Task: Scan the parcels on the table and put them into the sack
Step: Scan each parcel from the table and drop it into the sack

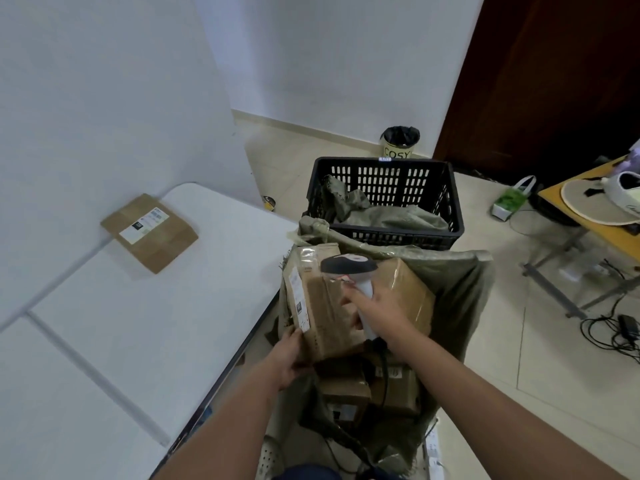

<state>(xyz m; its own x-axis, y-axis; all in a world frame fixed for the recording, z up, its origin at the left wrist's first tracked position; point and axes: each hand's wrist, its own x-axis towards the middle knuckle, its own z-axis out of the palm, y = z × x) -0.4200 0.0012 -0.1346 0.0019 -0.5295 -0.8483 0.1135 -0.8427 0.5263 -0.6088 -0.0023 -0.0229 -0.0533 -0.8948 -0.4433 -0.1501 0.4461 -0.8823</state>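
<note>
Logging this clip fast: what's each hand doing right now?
Left hand: closed on the parcel over the sack.
Right hand: closed on the scanner.

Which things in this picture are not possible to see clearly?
Head view only:
- Label text on the table parcel: too small, blurred.
- Sack bottom: hidden by boxes.
- Scanner trigger: covered by right hand.
- Held parcel underside: faces away; left hand covers its corner.
</note>
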